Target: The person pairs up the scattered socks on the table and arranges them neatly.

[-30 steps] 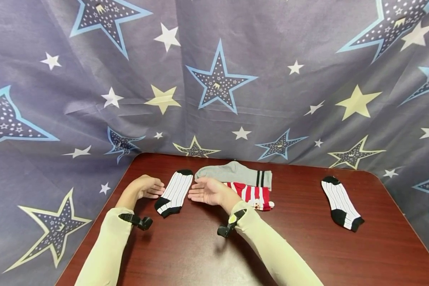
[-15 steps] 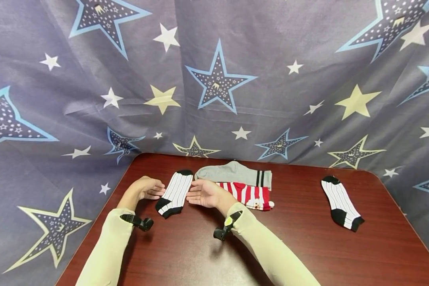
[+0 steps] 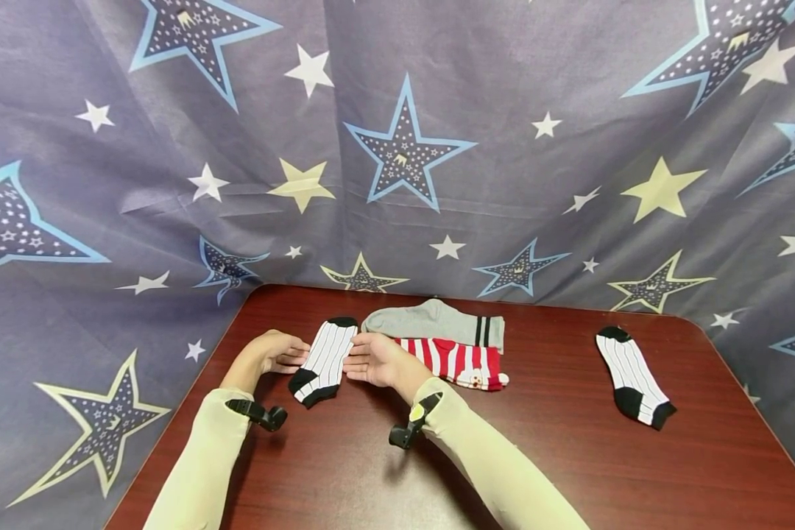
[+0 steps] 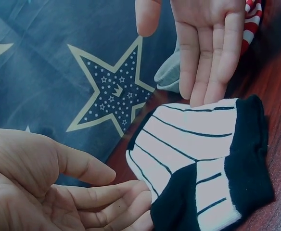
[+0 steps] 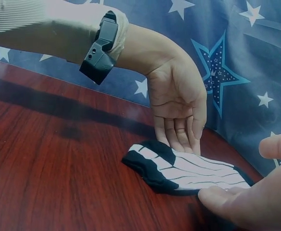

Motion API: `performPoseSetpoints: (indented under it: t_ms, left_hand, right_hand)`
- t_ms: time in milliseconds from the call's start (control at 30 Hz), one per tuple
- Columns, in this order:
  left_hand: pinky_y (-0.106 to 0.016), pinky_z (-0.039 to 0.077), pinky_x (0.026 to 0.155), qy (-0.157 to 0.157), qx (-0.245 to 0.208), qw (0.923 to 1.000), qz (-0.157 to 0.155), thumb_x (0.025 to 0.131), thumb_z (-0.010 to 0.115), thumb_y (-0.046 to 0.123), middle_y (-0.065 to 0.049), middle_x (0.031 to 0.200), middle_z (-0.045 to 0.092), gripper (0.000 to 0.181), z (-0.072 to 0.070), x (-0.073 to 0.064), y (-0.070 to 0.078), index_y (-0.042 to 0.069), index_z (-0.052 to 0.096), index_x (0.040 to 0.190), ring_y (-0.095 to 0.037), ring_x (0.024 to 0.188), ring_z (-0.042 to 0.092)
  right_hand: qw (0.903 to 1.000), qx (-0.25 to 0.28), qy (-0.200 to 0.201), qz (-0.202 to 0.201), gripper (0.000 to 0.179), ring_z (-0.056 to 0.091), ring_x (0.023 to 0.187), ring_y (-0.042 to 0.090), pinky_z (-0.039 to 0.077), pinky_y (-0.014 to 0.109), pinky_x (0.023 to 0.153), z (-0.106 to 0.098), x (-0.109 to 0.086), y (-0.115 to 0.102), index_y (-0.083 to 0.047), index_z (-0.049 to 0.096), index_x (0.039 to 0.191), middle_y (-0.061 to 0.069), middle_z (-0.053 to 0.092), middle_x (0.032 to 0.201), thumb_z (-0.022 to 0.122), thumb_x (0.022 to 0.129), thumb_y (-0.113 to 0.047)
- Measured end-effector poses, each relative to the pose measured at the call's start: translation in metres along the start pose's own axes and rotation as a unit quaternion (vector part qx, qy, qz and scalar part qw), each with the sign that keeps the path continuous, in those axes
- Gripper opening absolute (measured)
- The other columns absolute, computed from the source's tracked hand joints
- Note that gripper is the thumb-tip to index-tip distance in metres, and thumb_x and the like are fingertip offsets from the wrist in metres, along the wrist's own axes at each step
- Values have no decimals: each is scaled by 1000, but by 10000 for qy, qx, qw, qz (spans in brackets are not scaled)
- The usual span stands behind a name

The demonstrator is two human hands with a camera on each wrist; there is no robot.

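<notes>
A white ankle sock [image 3: 325,358] with thin black stripes and black toe, heel and cuff lies flat on the table. On its left side is my left hand [image 3: 274,353], fingers nearly straight, tips touching the edge by the heel in the left wrist view. My right hand [image 3: 379,361] is at the opposite edge with extended fingers, palm turned toward the sock [image 5: 198,171]. Neither hand grips it. Just beyond the right hand lie a grey sock [image 3: 430,322] with two black bands and a red-and-white striped sock [image 3: 460,361], the latter partly covered by that hand.
A matching striped ankle sock [image 3: 632,377] lies alone at the right of the reddish-brown table [image 3: 536,442]. A star-patterned cloth [image 3: 503,184] hangs behind the table and along its sides. Each wrist carries a small black camera.
My right hand has shifted slightly left, up to the sock's edge, uncovering more of the red-and-white sock. The left hand and the ankle sock have moved very slightly right and nearer.
</notes>
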State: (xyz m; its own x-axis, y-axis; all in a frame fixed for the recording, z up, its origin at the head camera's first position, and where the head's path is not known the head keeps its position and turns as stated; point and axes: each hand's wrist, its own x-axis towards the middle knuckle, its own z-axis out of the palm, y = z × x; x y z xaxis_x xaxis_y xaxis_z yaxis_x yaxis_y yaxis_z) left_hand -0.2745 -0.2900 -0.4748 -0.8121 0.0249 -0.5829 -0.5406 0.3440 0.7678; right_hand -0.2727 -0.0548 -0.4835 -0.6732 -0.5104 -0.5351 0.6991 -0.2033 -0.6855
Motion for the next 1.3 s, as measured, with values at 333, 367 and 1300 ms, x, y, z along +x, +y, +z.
performPoseSetpoints:
  t_ms: [333,367,1300]
  left_hand:
    - [-32,58,78,65,255,9997,-25,101,52,10,-4,98,66,35,2,1,0,-9,59,129,-14,88,63]
    - [-32,57,79,60,305,9995,-13,101,51,10,-6,101,66,37,2,1,-1,-10,57,132,-15,90,63]
    - [-23,59,74,-1117,-940,9893,66,103,44,10,4,84,70,19,7,5,-8,3,62,104,-7,80,67]
  right_hand:
    - [9993,348,117,-86,61,37,147,46,30,51,125,3,2,4,17,26,149,38,34,153,46,101,-16]
    - [9993,351,104,-77,62,36,147,46,29,51,125,4,3,4,17,25,149,38,34,154,46,101,-16]
    - [9999,2,-104,-16,50,47,133,33,30,46,125,4,10,10,12,37,145,27,48,143,36,102,-13]
